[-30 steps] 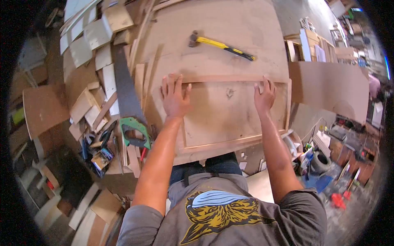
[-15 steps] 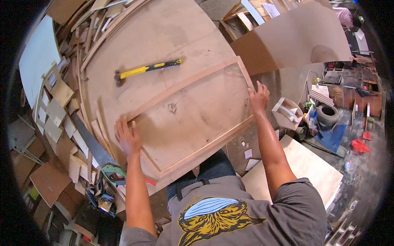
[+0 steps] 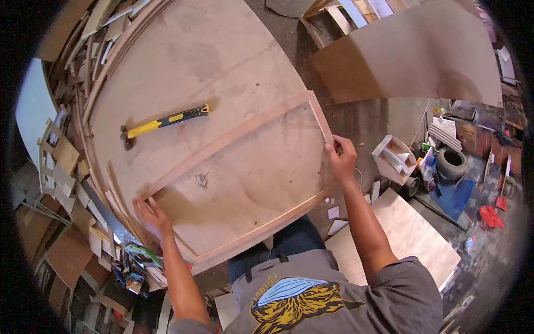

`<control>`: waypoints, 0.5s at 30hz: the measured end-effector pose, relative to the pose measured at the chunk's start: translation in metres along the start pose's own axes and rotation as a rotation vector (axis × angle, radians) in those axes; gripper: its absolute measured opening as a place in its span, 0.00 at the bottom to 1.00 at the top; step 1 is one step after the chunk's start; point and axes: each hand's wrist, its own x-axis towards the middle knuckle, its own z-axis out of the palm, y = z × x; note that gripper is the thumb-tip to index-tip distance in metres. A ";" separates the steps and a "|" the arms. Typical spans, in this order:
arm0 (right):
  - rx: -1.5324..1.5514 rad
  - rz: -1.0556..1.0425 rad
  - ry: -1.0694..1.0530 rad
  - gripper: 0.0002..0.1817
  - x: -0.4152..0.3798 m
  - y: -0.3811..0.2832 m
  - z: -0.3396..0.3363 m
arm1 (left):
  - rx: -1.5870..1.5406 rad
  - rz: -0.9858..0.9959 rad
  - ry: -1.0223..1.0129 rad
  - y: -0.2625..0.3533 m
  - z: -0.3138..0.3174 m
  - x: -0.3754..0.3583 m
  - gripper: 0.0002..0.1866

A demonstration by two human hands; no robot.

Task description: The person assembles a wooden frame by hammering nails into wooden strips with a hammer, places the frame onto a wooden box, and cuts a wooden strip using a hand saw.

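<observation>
A rectangular frame of thin wooden strips (image 3: 233, 132) lies on a large plywood sheet (image 3: 167, 53). My left hand (image 3: 154, 219) is at the frame's left end, with its fingers fairly straight over the end strip near the far corner. At the opposite end, my right hand (image 3: 341, 160) has thumb and bent fingers around the short strip. Beyond the frame, a hammer (image 3: 167, 121) with a yellow and black handle rests on the sheet, its head to the left. A handsaw with a green handle (image 3: 143, 256) lies near my left forearm.
Wood strips and offcuts (image 3: 67, 156) crowd the left side. A brown board (image 3: 411, 55) stands off to the upper right. On the right floor are a white box-like piece (image 3: 394, 158), a tyre (image 3: 451, 163) and a pale panel (image 3: 400, 236). A red scrap (image 3: 490, 217) lies farther right.
The view has shifted, so the hammer and frame appear lower and farther left. My right hand's fingers, more spread before, are now bent at the frame's side. My left hand stays at its end.
</observation>
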 end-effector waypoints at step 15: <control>0.094 -0.008 0.027 0.21 0.006 -0.006 0.000 | -0.197 0.403 -0.293 0.248 0.036 0.049 0.26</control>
